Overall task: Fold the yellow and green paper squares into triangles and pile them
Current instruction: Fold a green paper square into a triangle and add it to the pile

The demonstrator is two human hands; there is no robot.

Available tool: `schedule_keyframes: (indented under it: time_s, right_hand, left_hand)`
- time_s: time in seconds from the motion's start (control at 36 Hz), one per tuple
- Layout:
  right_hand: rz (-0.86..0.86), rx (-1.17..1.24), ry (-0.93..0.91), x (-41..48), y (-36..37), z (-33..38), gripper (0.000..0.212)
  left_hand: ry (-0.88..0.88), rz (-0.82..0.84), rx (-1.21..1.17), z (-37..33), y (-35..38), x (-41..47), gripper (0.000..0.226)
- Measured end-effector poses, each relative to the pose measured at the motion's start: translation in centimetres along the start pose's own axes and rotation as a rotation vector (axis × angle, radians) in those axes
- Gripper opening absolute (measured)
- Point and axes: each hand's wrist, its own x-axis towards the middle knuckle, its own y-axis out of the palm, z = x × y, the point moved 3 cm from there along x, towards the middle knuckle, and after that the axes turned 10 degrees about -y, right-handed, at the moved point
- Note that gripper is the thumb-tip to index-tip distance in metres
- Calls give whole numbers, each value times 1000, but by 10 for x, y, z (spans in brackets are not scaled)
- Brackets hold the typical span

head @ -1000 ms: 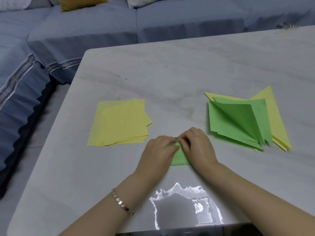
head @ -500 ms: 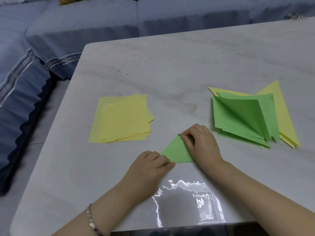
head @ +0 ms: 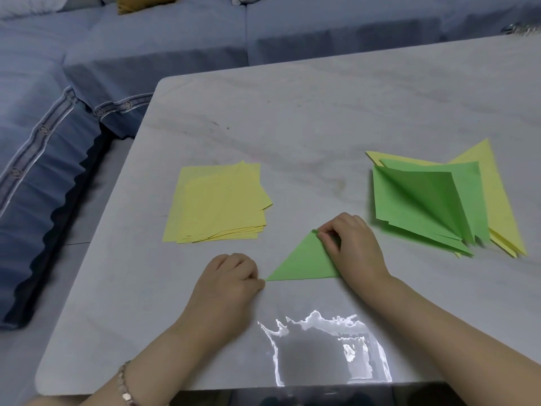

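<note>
Two hands: right hand (head: 354, 250) pinched the far corner of the green triangle (head: 298, 262), hiding its right side; left hand (head: 231, 276) curled at its left tip, grip unclear.

Matt green paper triangle (head: 304, 262), matt yellow paper stack (head: 216, 203), glossy marble-look table (head: 292, 112), blue cloth sofa (head: 87, 68), metal bracelet (head: 124, 385)

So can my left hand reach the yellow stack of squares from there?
Probably yes: the left hand sits near the yellow stack with only bare table between, though it touches the corner of the green triangle.
</note>
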Motion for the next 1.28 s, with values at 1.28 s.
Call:
schedule_keyframes:
  time_s: [1.28]
  right_hand:
    - [1, -402, -304, -81, -47, 13, 24]
  left_hand:
    - [-236, 315, 15, -52, 52, 54, 74]
